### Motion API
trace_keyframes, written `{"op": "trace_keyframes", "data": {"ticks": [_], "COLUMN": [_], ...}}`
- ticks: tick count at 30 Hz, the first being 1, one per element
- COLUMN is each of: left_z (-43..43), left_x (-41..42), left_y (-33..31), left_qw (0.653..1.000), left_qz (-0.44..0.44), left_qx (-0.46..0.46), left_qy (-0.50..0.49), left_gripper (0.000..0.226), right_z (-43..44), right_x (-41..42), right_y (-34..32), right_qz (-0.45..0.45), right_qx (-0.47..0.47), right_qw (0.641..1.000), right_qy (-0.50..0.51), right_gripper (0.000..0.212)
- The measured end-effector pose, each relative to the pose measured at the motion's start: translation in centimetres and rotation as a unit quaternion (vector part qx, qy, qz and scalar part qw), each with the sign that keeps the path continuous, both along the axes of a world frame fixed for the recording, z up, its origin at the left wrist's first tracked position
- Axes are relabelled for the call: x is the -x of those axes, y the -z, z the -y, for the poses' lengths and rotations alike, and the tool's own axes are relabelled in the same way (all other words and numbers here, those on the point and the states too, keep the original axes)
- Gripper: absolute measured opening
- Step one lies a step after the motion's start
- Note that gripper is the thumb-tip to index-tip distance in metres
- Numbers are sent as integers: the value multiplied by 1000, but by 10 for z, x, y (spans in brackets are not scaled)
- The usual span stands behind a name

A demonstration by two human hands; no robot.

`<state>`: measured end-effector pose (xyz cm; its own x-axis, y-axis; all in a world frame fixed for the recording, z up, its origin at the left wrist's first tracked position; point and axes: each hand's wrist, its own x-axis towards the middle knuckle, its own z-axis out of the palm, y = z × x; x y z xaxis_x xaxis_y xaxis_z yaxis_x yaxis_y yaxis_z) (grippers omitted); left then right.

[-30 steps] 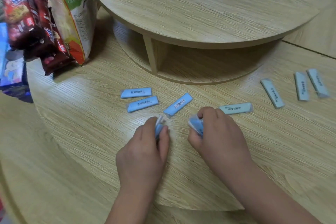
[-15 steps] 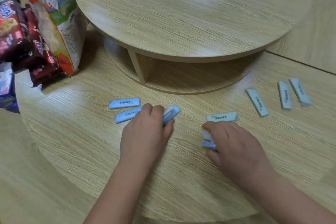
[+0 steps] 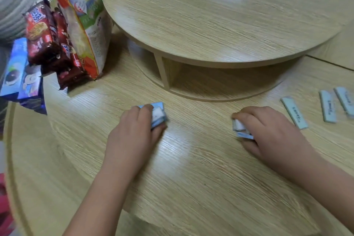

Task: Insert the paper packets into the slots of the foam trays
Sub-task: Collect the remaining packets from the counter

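My left hand (image 3: 134,136) grips a small bundle of blue paper packets (image 3: 158,114) on the lower wooden table (image 3: 191,188), its fingers curled over them. Further right, my right hand (image 3: 268,136) holds another bundle of pale blue packets (image 3: 240,129) against the table. Three loose pale packets lie at the far right: one slanted packet (image 3: 294,112), a second packet (image 3: 328,108) and a third packet (image 3: 344,100) cut by the frame edge. No foam tray is in view. The picture is blurred by motion.
A round raised wooden tier (image 3: 210,15) on a slatted base stands behind the hands. At the left stand a tall snack bag (image 3: 82,17), dark red biscuit packs (image 3: 49,44) and blue biscuit boxes (image 3: 17,71).
My left hand slid left and gathered the loose blue packets into its grip. My right hand took up the pale packet that lay above it. The view shifted left.
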<state>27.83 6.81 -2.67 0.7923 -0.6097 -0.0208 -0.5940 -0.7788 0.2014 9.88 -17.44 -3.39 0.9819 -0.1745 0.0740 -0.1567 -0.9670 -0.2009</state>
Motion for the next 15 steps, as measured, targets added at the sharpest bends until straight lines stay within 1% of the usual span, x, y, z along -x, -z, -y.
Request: {"op": "trace_keyframes", "data": {"ticks": [2, 6, 8, 10, 12, 15], "left_z": [-4, -6, -7, -8, -9, -8], "left_x": [0, -1, -2, -4, -7, -16], "left_y": [-1, -2, -1, 0, -1, -3], "left_qw": [1000, 999, 999, 999, 999, 996], "left_qz": [3, 12, 16, 25, 36, 67], "left_qx": [-24, -25, -22, -11, 13, 55], "left_qy": [17, 21, 25, 28, 9, -20], "left_gripper": [51, 37, 34, 34, 33, 27], "right_z": [1, -1, -1, -1, 0, 4], "right_x": [0, -3, -4, -3, 0, 10], "right_y": [5, 4, 0, -5, -11, -15], "right_qz": [11, 5, -3, -4, -5, -3], "right_qx": [0, -12, -7, -3, -8, -51], "right_qw": [1000, 1000, 1000, 1000, 1000, 998], "right_qy": [-8, 4, -4, -12, -3, 35], "right_gripper": [51, 49, 47, 45, 48, 55]}}
